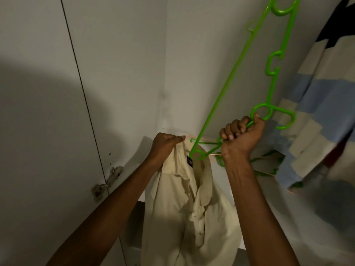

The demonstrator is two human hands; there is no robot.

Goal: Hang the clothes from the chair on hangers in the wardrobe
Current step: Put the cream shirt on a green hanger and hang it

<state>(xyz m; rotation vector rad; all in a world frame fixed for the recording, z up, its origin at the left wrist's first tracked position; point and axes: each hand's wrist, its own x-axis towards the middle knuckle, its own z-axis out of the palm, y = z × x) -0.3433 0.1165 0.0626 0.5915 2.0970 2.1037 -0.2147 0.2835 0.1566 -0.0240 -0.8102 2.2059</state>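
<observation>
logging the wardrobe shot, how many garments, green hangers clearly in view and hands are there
garments: 2, cream shirt and striped garment
green hangers: 2, one hanging, one at the shirt collar
hands: 2, left hand, right hand
total: 6

Cream shirt hanging limp, green hanger at its collar

only marking i see: small black tag sewn inside collar of cream shirt i'm holding; pale print on tag too small and blurred to read; no other text or numbers legible
</observation>
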